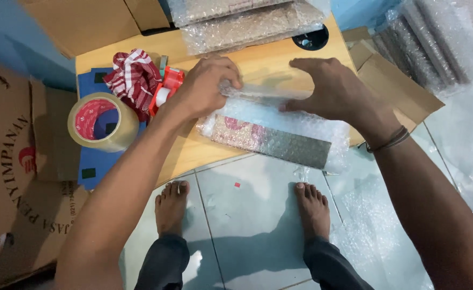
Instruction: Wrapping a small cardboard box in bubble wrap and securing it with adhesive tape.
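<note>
Your left hand [207, 86] curls its fingers down onto the clear bubble-wrap sheet [279, 115] folded over a flat rectangular parcel with a patterned grey-and-pink face [271, 142]. Your right hand [335, 88], at three o'clock from it, lies open and flat, palm pressing the same wrap. That parcel overhangs the near edge of the low wooden board [258, 64], above pale floor tiles [247, 215]. At nine o'clock sit a red tape dispenser [167, 88], a red-and-white checked cloth [134, 78] and a large roll of clear tape [102, 121]. Bare wood lies open at twelve o'clock.
</note>
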